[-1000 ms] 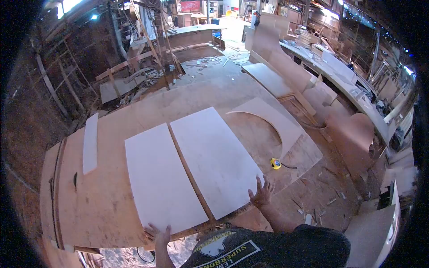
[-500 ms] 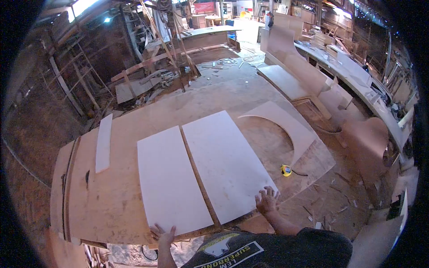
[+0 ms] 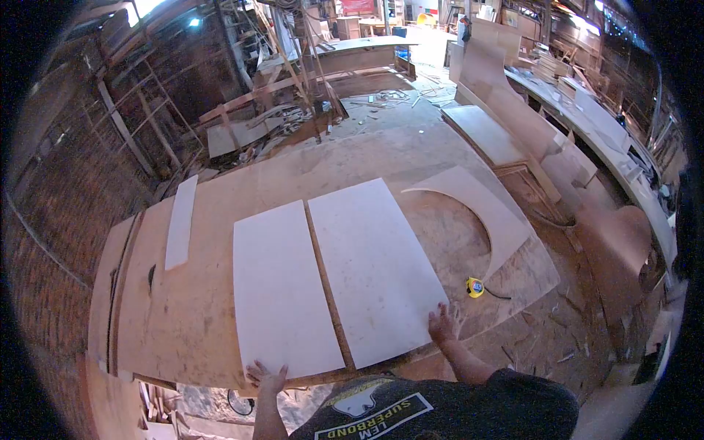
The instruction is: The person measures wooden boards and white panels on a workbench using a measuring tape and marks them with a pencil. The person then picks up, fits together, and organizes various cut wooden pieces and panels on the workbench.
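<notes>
Two white rectangular panels lie side by side on a large plywood sheet, with a narrow gap between them. My left hand [image 3: 266,378] rests with spread fingers on the near edge of the left panel [image 3: 284,293], close to its outer corner. At the near right corner of the right panel [image 3: 378,271], my right hand [image 3: 443,324] touches the edge with its fingers apart. A yellow tape measure [image 3: 474,287] lies just beyond the right hand. The undersides of both panels are hidden.
Left of the panels is a narrow white strip [image 3: 181,222]. A board with a curved cutout [image 3: 488,209] lies on the right of the plywood sheet [image 3: 205,323]. Offcuts litter the floor [image 3: 546,345]. A long bench [image 3: 579,121] with boards runs along the right side.
The view has turned slightly left, so most things appear farther right. My hands stay at the same panel edges, and my right fingers look a little straighter.
</notes>
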{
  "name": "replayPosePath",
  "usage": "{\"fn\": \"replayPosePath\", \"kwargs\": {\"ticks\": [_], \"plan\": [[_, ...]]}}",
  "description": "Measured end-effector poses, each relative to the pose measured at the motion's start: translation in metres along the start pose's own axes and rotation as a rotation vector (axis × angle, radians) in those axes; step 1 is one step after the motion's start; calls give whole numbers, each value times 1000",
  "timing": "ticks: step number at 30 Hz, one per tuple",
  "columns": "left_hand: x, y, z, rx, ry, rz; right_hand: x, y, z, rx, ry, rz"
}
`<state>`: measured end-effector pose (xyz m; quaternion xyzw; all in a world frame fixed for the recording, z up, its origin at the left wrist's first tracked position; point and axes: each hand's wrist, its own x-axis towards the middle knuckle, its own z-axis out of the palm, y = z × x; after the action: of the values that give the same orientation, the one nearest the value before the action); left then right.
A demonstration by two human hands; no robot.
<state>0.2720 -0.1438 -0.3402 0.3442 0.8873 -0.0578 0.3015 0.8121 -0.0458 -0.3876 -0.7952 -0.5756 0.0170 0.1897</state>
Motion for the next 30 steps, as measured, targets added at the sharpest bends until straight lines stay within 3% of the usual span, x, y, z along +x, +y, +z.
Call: {"fn": "replayPosePath", "kwargs": {"ticks": [10, 11, 12, 13, 14, 22, 30], "plan": [[-3, 4, 6, 77, -38, 63, 1, -5, -11, -59, 65, -54], [23, -14, 24, 37, -12, 169, 2, -6, -10, -65, 50, -35], [1, -3, 12, 65, 33, 174, 3, -8, -9, -70, 34, -17], [-8, 11, 6, 193, -15, 89, 3, -11, -12, -86, 38, -31], [5, -1, 26, 163, 87, 4, 4, -14, -14, -97, 53, -42], [-35, 27, 19, 42, 118, -32, 4, -17, -6, -97, 76, -43], [-66, 20, 29, 25, 179, 65, 5, -14, -6, -94, -8, -23]]}}
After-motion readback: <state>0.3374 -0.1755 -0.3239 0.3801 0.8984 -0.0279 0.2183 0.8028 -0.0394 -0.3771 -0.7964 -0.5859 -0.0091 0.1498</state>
